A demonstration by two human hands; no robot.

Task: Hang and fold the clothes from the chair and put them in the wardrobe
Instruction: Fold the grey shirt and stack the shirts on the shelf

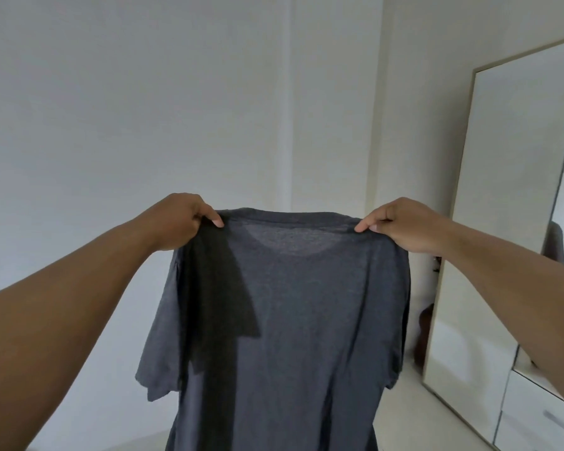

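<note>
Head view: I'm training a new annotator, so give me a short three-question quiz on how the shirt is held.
1. True or false: the grey T-shirt hangs from one hand only.
2. Where do the fingers of the left hand pinch the T-shirt? A) hem B) shoulder C) sleeve cuff
3. What stands against the wall on the right?

Key:
1. False: the right hand pinches it too.
2. B
3. A tall mirror.

Soft, even daylight, dark fold shadow on the t-shirt (pixel 284 320), wide-angle bowing at the edges.
</note>
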